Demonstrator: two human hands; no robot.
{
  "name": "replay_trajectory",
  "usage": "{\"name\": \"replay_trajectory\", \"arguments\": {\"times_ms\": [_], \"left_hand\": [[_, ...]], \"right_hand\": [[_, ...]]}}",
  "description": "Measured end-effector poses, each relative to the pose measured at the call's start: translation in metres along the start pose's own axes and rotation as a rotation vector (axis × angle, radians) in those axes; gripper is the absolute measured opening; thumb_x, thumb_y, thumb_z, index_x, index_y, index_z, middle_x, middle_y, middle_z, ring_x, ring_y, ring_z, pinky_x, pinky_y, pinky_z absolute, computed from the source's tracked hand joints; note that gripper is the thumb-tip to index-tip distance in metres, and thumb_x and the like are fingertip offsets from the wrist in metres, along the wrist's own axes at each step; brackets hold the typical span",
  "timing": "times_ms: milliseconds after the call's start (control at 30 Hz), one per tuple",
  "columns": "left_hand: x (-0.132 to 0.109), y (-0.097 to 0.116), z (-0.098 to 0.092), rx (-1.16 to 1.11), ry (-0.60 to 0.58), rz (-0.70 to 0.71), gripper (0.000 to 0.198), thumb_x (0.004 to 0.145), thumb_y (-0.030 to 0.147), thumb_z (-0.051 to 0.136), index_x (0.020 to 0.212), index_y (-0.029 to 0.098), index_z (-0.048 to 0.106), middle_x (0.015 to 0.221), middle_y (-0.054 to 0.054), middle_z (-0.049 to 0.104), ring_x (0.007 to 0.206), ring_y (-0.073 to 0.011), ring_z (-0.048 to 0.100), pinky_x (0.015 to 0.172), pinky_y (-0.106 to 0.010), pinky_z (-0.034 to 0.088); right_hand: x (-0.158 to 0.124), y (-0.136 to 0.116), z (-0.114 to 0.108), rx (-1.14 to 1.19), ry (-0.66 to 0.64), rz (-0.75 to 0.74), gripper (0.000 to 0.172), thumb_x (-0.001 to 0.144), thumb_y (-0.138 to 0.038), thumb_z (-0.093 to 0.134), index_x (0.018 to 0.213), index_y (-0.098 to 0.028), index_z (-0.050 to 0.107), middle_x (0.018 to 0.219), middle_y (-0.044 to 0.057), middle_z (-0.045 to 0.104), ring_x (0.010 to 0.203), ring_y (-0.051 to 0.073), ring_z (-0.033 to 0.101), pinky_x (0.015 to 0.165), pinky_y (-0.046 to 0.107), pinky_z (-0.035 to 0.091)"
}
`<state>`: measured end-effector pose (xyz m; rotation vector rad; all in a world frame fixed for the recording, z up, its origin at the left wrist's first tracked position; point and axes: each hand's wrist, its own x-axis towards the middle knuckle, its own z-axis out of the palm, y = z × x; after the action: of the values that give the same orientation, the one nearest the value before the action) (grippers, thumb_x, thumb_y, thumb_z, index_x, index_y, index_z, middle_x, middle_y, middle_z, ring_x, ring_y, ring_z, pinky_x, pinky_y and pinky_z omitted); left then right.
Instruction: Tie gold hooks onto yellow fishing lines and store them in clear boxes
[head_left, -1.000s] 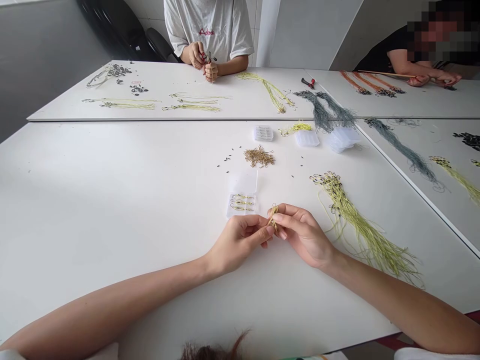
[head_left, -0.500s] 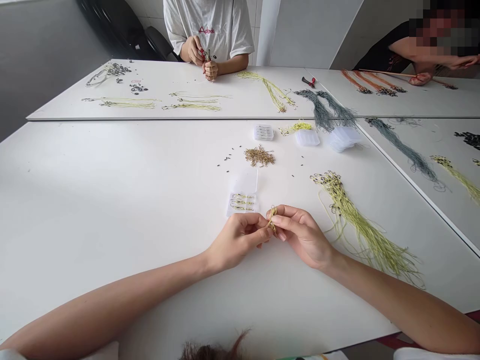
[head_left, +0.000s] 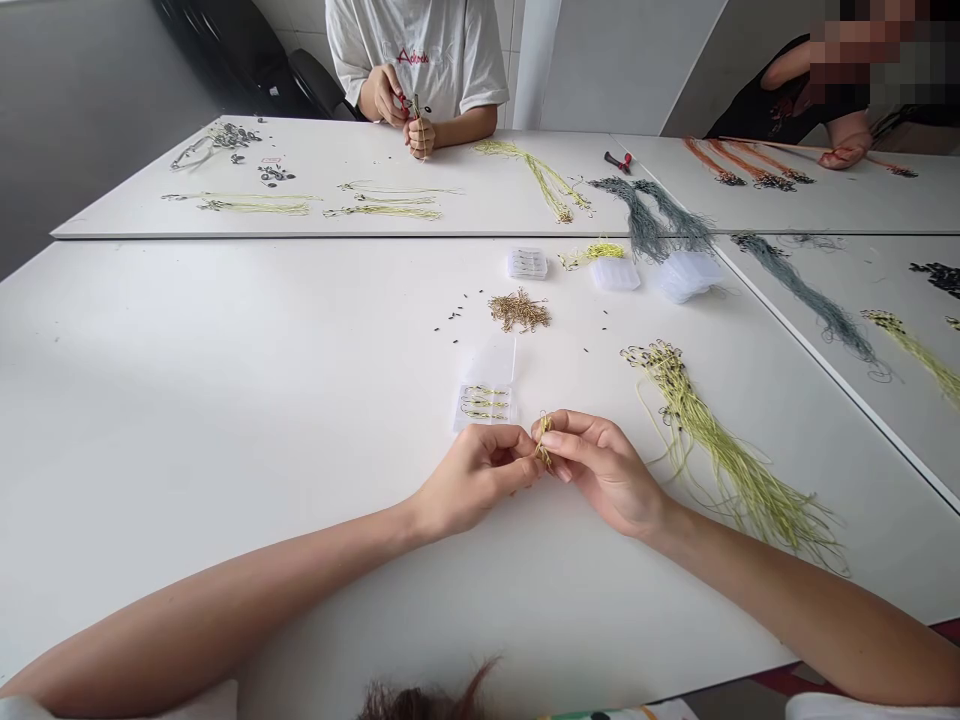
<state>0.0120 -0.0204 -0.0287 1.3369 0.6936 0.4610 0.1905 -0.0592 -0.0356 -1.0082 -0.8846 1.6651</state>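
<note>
A small coil of yellow fishing line [head_left: 545, 428] is pinched between the thumb and fingers of my right hand [head_left: 611, 470]. My left hand [head_left: 480, 475] closes its thumb and index finger on the lower left side of the same coil, so the fingertips of both hands almost meet. Just beyond my left hand stands an open clear plastic box [head_left: 459, 412], its lid tipped back. Several yellow rigs with dark ends [head_left: 484, 403] lie in rows inside it. A long bundle of yellow cords [head_left: 712, 440] with metal loops at its far end spreads beside my right hand.
Behind the box is a pile of gold hooks [head_left: 519, 311], with tiny black pieces scattered around. Farther back are a closed box [head_left: 527, 264], stacked clear boxes [head_left: 686, 277] and grey-blue cord bundles [head_left: 637, 215]. Across the table a person [head_left: 416, 80] holds red-handled pliers; another sits at right.
My hands stay nearly still on the coil, with only slight finger movement. At the far right the other person's raised arm has shifted.
</note>
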Motion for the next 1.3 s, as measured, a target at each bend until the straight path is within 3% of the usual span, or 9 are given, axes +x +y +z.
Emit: {"name": "replay_trajectory", "arguments": {"times_ms": [200, 367, 600, 767, 1133, 1300], "left_hand": [[-0.001, 0.007, 0.001, -0.057, -0.022, 0.032, 0.021, 0.09, 0.028, 0.057, 0.086, 0.011, 0.069, 0.089, -0.008, 0.068, 0.076, -0.0145, 0.054, 0.073, -0.028, 0.046], [-0.001, 0.01, 0.002, -0.119, -0.033, 0.038, 0.031, 0.097, 0.028, 0.046, 0.095, 0.013, 0.073, 0.097, -0.008, 0.07, 0.083, -0.015, 0.056, 0.08, -0.027, 0.044], [0.001, 0.005, 0.005, -0.287, -0.036, -0.025, 0.03, 0.095, 0.034, 0.053, 0.086, 0.015, 0.074, 0.093, -0.007, 0.069, 0.083, -0.0142, 0.052, 0.08, -0.026, 0.041], [0.002, 0.004, 0.007, -0.307, -0.034, -0.039, 0.028, 0.093, 0.034, 0.055, 0.091, 0.014, 0.075, 0.096, -0.009, 0.07, 0.088, -0.0163, 0.054, 0.082, -0.028, 0.041], [0.002, 0.001, 0.009, -0.307, -0.024, -0.014, 0.027, 0.094, 0.032, 0.054, 0.094, 0.013, 0.073, 0.096, -0.009, 0.069, 0.091, -0.016, 0.054, 0.077, -0.027, 0.039], [0.002, 0.004, 0.009, -0.279, -0.018, 0.0, 0.028, 0.095, 0.033, 0.052, 0.086, 0.014, 0.07, 0.089, -0.007, 0.067, 0.082, -0.0148, 0.05, 0.075, -0.026, 0.038]], "right_hand": [[0.0, 0.0, -0.001, 0.059, -0.023, 0.016, 0.008, 0.086, -0.026, 0.064, 0.084, -0.019, 0.068, 0.057, -0.003, 0.047, 0.06, 0.013, 0.046, 0.066, 0.032, 0.039], [0.001, -0.002, -0.001, 0.061, -0.014, 0.0, 0.01, 0.086, -0.026, 0.063, 0.079, -0.02, 0.067, 0.059, -0.003, 0.049, 0.058, 0.012, 0.045, 0.068, 0.031, 0.039], [0.002, -0.002, 0.001, 0.048, -0.019, -0.006, 0.01, 0.085, -0.028, 0.064, 0.078, -0.02, 0.066, 0.072, 0.0, 0.057, 0.062, 0.014, 0.051, 0.062, 0.03, 0.036], [0.001, -0.003, 0.002, 0.039, -0.016, -0.006, 0.013, 0.083, -0.03, 0.066, 0.076, -0.02, 0.064, 0.073, 0.001, 0.059, 0.064, 0.015, 0.056, 0.061, 0.03, 0.037], [0.001, 0.0, 0.002, 0.074, 0.012, -0.001, 0.01, 0.083, -0.029, 0.067, 0.078, -0.02, 0.066, 0.073, 0.0, 0.058, 0.061, 0.013, 0.051, 0.066, 0.033, 0.043], [0.001, 0.002, 0.001, 0.065, 0.036, -0.016, 0.009, 0.081, -0.03, 0.07, 0.078, -0.021, 0.067, 0.067, 0.0, 0.06, 0.061, 0.014, 0.05, 0.065, 0.033, 0.043]]}}
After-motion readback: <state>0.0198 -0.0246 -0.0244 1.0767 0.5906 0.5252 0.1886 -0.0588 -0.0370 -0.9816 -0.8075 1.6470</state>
